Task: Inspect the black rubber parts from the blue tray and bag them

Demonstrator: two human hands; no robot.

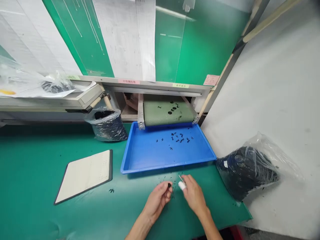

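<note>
My left hand (158,199) pinches a small black part (169,185) between thumb and fingertips, just in front of the blue tray (160,165). Right beside it, my right hand (191,193) has a white covering (182,185) on one fingertip and is closed on a thin, pale pointed tool (180,177). The two hands are apart. Tiny black scraps (174,190) lie on the green table between them. Several small black pieces (181,138) are scattered in the tray.
A green conveyor belt (162,113) carrying black parts ends above the tray. Bags of black parts stand at the left (107,128) and right (246,170). An open notebook (86,173) lies left, near a small black piece (111,190).
</note>
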